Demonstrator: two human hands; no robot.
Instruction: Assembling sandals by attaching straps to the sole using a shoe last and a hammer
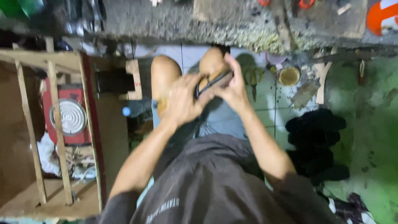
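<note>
Tan sandal (211, 81) clasped between left hand (181, 101), right hand (234, 89).

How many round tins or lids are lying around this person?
2 that show. A silvery ridged round lid sits on the red box inside the wooden frame at the left; a small yellowish open tin lies on the floor to the right of the knees. The blur may hide others.

A cluttered workshop: rough wooden frame (58, 124), scissors (253, 76), littered workbench (232, 25).

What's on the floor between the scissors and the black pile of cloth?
In the head view, a round tin with brownish contents sits between the scissors and the black cloth pile, on the tiled floor.
</note>
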